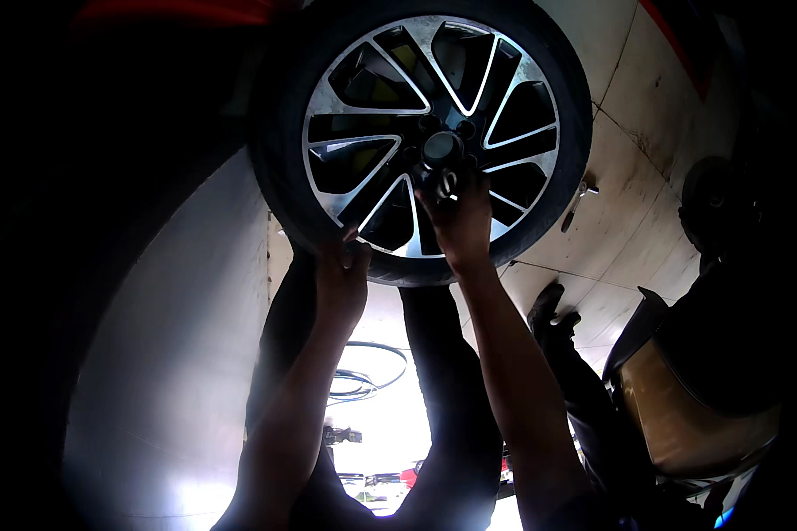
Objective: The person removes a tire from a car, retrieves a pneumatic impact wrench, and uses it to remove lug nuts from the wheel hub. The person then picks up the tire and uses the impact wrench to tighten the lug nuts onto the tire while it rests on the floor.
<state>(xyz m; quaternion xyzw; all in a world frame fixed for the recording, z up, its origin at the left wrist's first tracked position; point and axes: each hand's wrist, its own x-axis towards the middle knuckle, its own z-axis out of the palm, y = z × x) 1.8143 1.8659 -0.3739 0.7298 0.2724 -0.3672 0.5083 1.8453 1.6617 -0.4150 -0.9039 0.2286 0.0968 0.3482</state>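
A car wheel with a black tyre (568,181) and a silver-and-black spoked alloy rim (434,40) stands in front of me. Its dark centre cap (442,149) sits amid the lug holes. My left hand (344,274) is closed on the tyre's lower left edge, thumb toward the rim. Just below the centre cap, my right hand (462,226) has its fingers curled round a small dark thing with a shiny ring (448,184). Shadow and the fingers hide its kind.
A ratchet wrench (579,206) lies on the tiled floor (624,190) right of the wheel. Behind my legs is a coiled hose or cable (363,380). Another person's dark shoe (549,305) and leg are at the right. A pale curved panel (177,327) fills the left.
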